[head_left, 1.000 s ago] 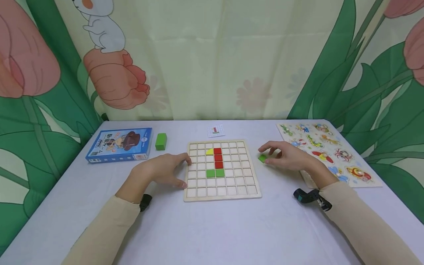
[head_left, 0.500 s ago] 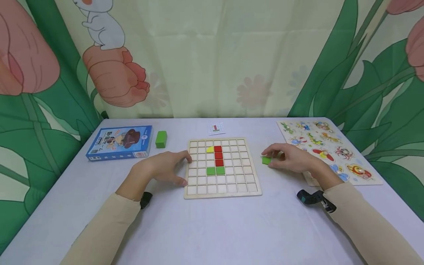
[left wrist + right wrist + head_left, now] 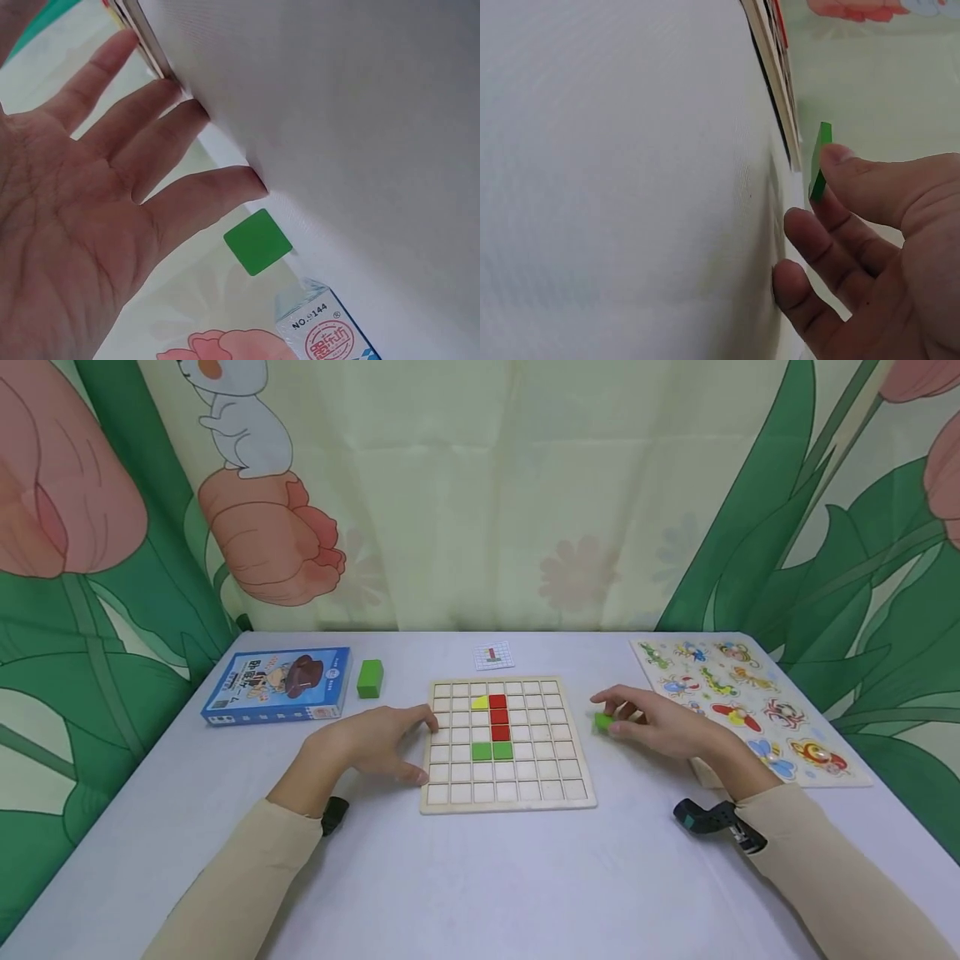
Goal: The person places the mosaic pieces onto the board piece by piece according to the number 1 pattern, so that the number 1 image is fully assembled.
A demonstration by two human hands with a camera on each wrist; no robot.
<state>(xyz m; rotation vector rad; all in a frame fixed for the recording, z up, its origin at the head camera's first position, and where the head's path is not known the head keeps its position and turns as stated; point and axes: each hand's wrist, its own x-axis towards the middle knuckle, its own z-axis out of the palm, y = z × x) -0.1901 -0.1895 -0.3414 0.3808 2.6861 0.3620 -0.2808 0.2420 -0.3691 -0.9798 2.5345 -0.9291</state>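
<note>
My right hand [image 3: 667, 724] pinches a small green square tile [image 3: 602, 722] just right of the wooden grid board [image 3: 508, 807]. In the right wrist view the green tile [image 3: 824, 139] stands on edge between thumb and forefinger, while the other fingers are loosely bent beneath. At the board's left edge my left hand [image 3: 375, 742] touches the frame with thumb and fingers spread. The left wrist view shows those fingers [image 3: 199, 199] nearly straight. On the grid lie several red tiles [image 3: 498, 717], two green tiles [image 3: 492, 751] and a yellow piece [image 3: 480, 702].
Behind the board lies a small pattern card [image 3: 493, 655]. A green block [image 3: 370, 679] stands between it and a blue box [image 3: 275, 686] at the left. An insect picture board [image 3: 738, 693] lies at the right, partly under the right forearm. A printed curtain [image 3: 480, 510] hangs behind the table.
Over the last second my right hand has shifted slightly right with the green tile, away from the board. The left hand stays at the board's left edge.
</note>
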